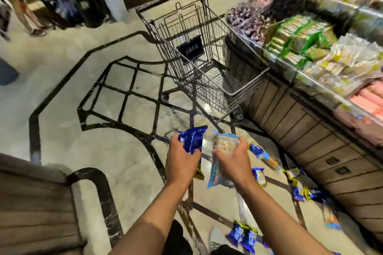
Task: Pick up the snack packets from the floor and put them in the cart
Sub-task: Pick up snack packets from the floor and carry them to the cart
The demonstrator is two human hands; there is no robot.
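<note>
My left hand (182,159) grips a dark blue snack packet (191,137), with a gold-edged packet (199,173) hanging below it. My right hand (233,159) holds a clear packet with pale snacks and blue edges (222,145). Both hands are raised above the floor, short of the wire shopping cart (244,92), whose basket looks empty. Several more blue and yellow packets lie on the floor: some to the right (298,189), some near my feet (241,235).
A wooden display counter (310,130) piled with packaged snacks runs along the right, close beside the cart. A wooden bench or counter (35,203) stands at the lower left. A person's legs (27,16) show at the far left.
</note>
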